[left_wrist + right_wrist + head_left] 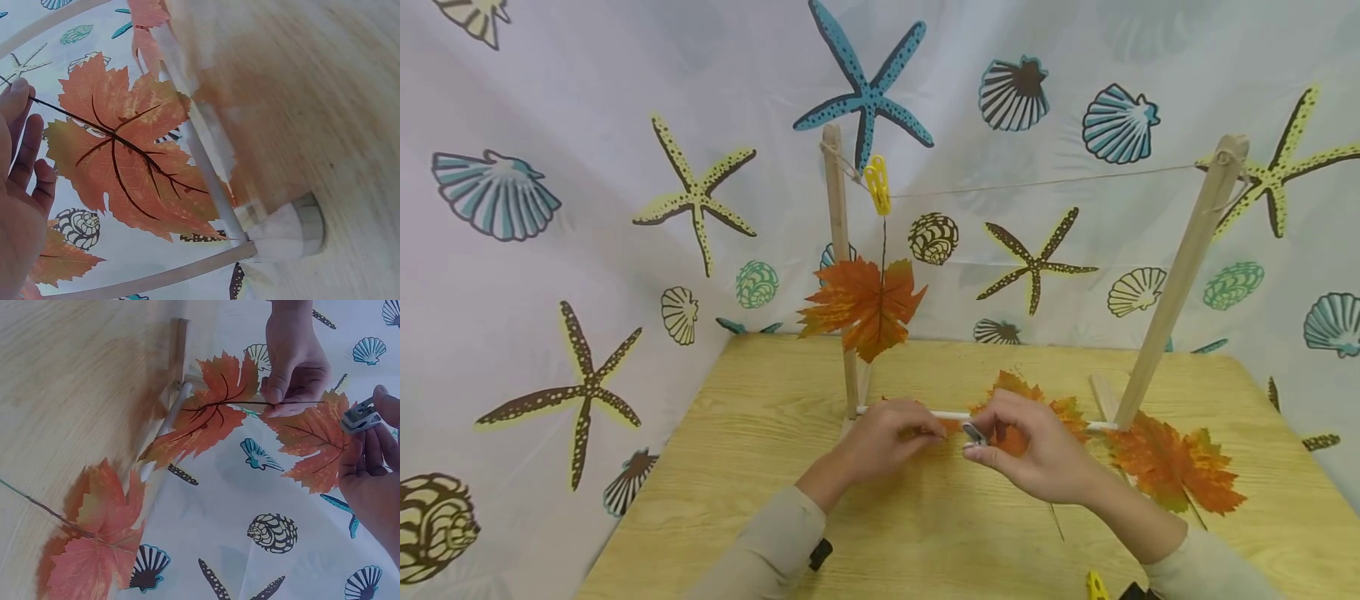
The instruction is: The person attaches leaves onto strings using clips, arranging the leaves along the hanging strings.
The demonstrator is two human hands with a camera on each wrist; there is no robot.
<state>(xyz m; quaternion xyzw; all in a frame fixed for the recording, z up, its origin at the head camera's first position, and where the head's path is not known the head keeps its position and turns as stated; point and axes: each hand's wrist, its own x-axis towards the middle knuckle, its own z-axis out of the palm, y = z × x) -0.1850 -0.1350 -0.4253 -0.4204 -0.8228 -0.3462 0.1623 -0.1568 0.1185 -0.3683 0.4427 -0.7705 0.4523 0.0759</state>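
My left hand pinches the dark stem of an orange artificial maple leaf, whose blade spreads below the fingers, close by the white rod. In the right wrist view the same leaf shows its veined side. Between thumb and fingers, my right hand holds a grey clothespin, a short gap from the stem. Above, a yellow clothespin grips the string near its left end, and another maple leaf hangs from it by the stem.
Two wooden posts carry the string at either side. On the wooden table a maple leaf lies by the right post, another behind my right hand. A yellow clothespin lies at the near edge. A patterned curtain encloses the table.
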